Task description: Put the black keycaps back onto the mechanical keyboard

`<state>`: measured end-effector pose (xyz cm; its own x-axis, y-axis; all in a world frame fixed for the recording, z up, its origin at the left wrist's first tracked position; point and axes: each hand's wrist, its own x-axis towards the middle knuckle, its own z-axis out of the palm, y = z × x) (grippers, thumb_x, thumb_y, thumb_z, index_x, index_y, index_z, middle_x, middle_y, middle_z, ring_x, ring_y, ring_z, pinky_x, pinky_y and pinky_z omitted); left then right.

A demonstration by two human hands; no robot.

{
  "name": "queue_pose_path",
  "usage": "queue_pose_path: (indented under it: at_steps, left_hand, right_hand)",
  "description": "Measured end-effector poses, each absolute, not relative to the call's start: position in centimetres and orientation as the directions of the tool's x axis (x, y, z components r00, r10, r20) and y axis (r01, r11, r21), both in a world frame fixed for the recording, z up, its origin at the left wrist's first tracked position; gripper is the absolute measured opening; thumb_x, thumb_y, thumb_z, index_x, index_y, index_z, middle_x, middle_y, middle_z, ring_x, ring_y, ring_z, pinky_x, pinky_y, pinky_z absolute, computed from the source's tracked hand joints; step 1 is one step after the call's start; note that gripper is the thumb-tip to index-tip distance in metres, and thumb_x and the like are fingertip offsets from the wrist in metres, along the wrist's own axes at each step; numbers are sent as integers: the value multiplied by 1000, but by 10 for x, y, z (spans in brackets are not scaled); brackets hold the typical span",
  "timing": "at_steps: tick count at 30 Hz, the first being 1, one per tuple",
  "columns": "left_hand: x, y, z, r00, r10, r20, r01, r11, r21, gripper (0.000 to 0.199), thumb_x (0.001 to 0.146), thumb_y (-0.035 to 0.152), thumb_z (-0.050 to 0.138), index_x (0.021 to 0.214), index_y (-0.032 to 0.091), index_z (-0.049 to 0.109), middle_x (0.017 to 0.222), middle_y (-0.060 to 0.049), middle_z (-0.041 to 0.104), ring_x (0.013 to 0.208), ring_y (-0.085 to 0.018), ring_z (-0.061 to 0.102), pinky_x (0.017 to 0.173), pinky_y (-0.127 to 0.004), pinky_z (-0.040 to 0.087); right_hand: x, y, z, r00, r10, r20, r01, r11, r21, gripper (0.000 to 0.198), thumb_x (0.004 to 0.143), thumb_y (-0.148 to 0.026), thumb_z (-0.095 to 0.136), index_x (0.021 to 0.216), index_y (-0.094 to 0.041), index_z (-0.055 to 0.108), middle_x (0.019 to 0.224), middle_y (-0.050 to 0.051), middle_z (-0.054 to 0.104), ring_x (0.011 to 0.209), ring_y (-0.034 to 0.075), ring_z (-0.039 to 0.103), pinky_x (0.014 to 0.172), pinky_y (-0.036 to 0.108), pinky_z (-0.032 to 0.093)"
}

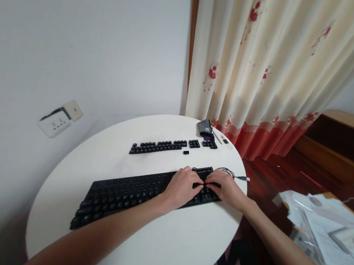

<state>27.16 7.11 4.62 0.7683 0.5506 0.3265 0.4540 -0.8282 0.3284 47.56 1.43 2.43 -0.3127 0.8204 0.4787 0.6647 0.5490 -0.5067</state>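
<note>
A black computer keyboard (129, 191) lies at a slant across the round white table (154, 243). Its lower rows carry keycaps, while the upper rows on the left show bare key positions. My left hand (182, 186) rests over the right part of the keyboard, thumb and fingers bent together. My right hand (226, 187) meets it from the other side at the number pad, its fingers also pinched. Both sets of fingertips nearly touch on the keys; whatever is between them is too small and hidden to name. Behind the keyboard, removed black keycaps (156, 148) stand in rows.
A single black keycap (186, 152) lies apart from the rows. At the back right are a grey cloth pouch (204, 128), a purple item (208, 138) and a white stick-like item (217, 136). A USB cable (242, 178) reaches the right table edge. Papers in plastic (324, 228) lie beyond it.
</note>
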Motion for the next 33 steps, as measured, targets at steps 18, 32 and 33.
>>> queue_pose_path:
  at_steps: [18,32,33]
  left_hand:
    - [263,52,48,838,442,320,429,-896,115,25,98,27,48,102,19,71,106,-6,62,106,-23,49,90,-39,42]
    - [268,44,43,827,473,304,469,-878,92,19,97,21,45,98,18,63,104,-7,62,102,-23,52,88,-38,42]
    - [268,44,43,821,484,304,478,-873,98,17,97,20,46,101,18,62,104,-7,62,102,-23,52,87,-38,42]
  right_hand:
    - [463,-8,23,-291,811,508,819,486,-305,18,94,-22,54,102,-21,70,108,9,67,102,25,56,88,44,47]
    - [459,-9,10,-170,780,603,807,461,-369,17,94,-22,53,96,-23,70,111,10,66,103,27,57,91,49,48]
    - [460,-9,10,-148,772,618,810,453,-373,18,94,-21,53,99,-23,70,110,10,66,102,27,57,91,49,48]
